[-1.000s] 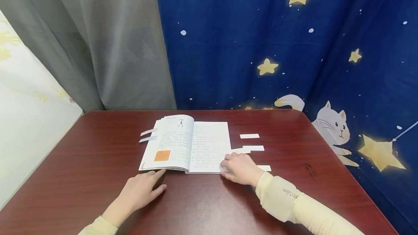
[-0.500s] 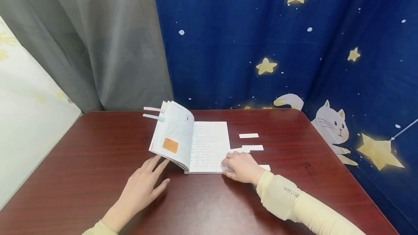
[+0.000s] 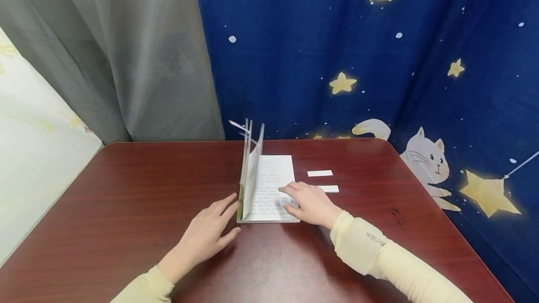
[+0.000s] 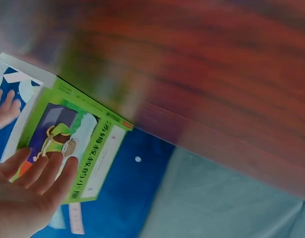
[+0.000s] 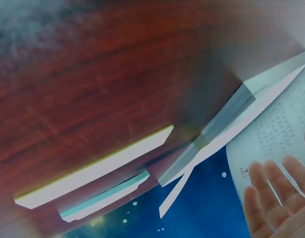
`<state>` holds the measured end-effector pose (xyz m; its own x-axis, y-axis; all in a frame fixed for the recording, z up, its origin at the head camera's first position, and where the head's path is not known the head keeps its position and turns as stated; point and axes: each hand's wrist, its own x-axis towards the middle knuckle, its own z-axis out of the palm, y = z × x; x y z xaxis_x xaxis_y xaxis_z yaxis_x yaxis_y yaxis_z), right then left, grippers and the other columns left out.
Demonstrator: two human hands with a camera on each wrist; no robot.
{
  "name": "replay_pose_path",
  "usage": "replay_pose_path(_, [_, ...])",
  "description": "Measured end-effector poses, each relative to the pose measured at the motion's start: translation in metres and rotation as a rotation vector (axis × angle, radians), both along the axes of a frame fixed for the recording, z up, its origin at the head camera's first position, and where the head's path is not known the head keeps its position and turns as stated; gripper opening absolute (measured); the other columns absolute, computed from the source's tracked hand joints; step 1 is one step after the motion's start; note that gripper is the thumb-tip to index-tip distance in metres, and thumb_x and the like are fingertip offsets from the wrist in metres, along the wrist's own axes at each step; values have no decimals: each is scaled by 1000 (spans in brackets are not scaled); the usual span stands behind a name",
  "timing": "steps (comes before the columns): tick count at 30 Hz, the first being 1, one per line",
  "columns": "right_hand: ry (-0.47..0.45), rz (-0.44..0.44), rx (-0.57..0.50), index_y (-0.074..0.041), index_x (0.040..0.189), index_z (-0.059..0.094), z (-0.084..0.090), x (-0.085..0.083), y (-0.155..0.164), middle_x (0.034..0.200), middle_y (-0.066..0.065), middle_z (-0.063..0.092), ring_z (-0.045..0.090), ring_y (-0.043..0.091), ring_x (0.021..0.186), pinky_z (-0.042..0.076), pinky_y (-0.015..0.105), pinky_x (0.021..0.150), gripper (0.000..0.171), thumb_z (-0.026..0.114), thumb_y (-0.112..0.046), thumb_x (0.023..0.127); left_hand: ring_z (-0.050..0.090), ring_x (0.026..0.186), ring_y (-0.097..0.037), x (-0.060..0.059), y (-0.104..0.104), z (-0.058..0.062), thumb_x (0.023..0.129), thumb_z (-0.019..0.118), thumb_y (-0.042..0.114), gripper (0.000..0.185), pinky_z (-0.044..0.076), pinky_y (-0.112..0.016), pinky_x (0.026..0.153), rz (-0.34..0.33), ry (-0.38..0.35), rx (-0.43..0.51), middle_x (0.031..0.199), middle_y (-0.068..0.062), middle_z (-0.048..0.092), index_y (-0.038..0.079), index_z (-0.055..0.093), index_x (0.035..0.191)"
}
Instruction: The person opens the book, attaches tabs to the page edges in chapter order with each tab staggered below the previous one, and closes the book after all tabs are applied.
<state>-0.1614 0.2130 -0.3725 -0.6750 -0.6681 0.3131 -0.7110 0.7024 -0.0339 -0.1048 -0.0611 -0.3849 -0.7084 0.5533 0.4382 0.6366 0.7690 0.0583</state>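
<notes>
A book (image 3: 275, 186) lies on the table with its right-hand printed pages flat. Its left-hand pages and green illustrated cover (image 4: 105, 121) stand nearly upright. My left hand (image 3: 206, 230) is at the outside of that cover, fingers extended at its lower part; in the left wrist view the fingers (image 4: 65, 176) overlap the picture. Over the right-hand page (image 5: 271, 129), my right hand (image 3: 313, 204) is spread with fingers fairly straight, gripping nothing. A pink tab (image 4: 76, 218) sticks out past the book's edge, and another narrow strip (image 5: 174, 196) juts from the right-hand pages.
Right of the book lie two slim white strips (image 3: 320, 173), seen from the right wrist as a yellow-edged pad (image 5: 95, 168) and a teal-edged pad (image 5: 105, 198). The reddish-brown table (image 3: 160, 176) ends at blue and grey curtains (image 3: 168, 60).
The book's left-hand pages and cover have swung up from lying open on the left to nearly upright. My left hand followed them rightward. My right hand has lifted and shifted slightly up the page.
</notes>
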Motion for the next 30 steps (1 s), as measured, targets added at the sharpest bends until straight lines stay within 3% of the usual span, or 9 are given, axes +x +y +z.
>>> replay_pose_path(6, [67, 40, -74, -12, 99, 58, 1, -2, 4, 95, -2, 54, 51, 14, 76, 45, 30, 59, 26, 61, -26, 77, 45, 109, -32, -7, 12, -5, 79, 60, 42, 63, 38, -48, 81, 40, -241, -77, 129, -16, 40, 11, 43, 131])
replay_pose_path(8, [50, 28, -67, -13, 105, 59, -1, -1, 7, 101, -1, 55, 51, 13, 80, 45, 29, 63, 32, 61, -28, 77, 43, 111, -34, -9, 16, -6, 79, 57, 46, 65, 36, -49, 84, 76, -314, -112, 130, -18, 39, 12, 40, 132])
replay_pose_path(13, [-10, -20, -60, -15, 104, 63, -3, 1, 15, 102, -3, 56, 52, 11, 87, 46, 27, 70, 30, 62, -28, 77, 37, 116, -36, -12, 24, -4, 79, 55, 50, 69, 29, -54, 88, 118, -414, -150, 132, -20, 36, 12, 38, 134])
replay_pose_path(20, [22, -55, -40, -17, 88, 67, -4, 4, 28, 89, -6, 57, 53, 10, 80, 46, 29, 63, 15, 62, -24, 75, 38, 116, -35, -8, 30, -7, 78, 54, 52, 70, 27, -57, 87, 131, -390, -225, 131, -19, 38, 12, 39, 133])
replay_pose_path(26, [36, -102, -37, -16, 88, 67, 1, 4, 31, 86, -6, 60, 55, 13, 79, 46, 31, 60, 16, 61, -23, 75, 44, 109, -36, -3, 36, -10, 79, 51, 55, 67, 31, -56, 85, 125, -333, -273, 126, -19, 43, 13, 43, 130])
replay_pose_path(30, [31, -116, -42, -15, 94, 66, 6, 0, 27, 91, -4, 60, 56, 14, 82, 46, 31, 63, 21, 62, -27, 76, 49, 102, -33, -6, 39, -6, 81, 51, 52, 57, 35, -52, 82, 108, -273, -273, 116, -16, 51, 15, 51, 124])
